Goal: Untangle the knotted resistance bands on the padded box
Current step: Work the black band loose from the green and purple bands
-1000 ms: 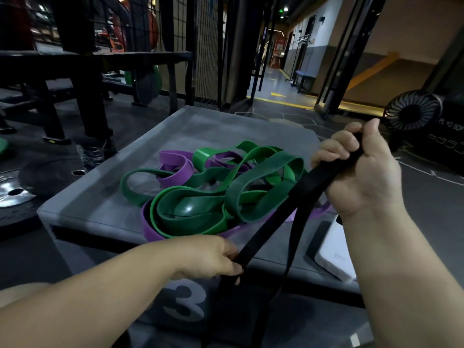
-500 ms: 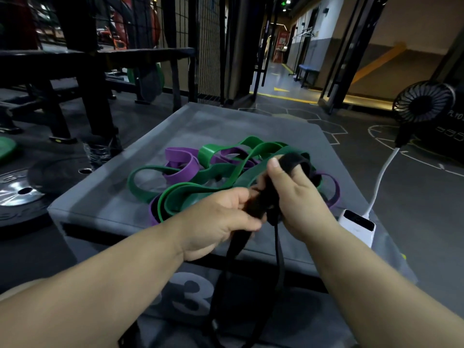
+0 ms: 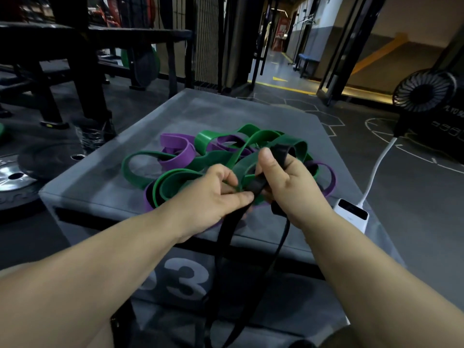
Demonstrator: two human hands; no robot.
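A tangle of green bands (image 3: 175,180) and purple bands (image 3: 179,150) lies on top of the grey padded box (image 3: 226,116). A black band (image 3: 226,237) runs from my two hands down over the box's front edge in two hanging strands. My left hand (image 3: 216,194) pinches the black band between thumb and fingers just above the pile's near edge. My right hand (image 3: 288,182) is closed around a folded loop of the same black band, whose top sticks out above my thumb. The two hands touch over the pile.
A white power bank (image 3: 352,213) with a white cable sits on the box's right edge. A black fan (image 3: 424,90) stands on the floor at the right. Weight plates (image 3: 15,177) lie on the floor at the left, with a dark rack behind them.
My right hand has come down and left from its raised position to meet my left hand over the pile. The stretched black band is now folded into a loop in my right hand.
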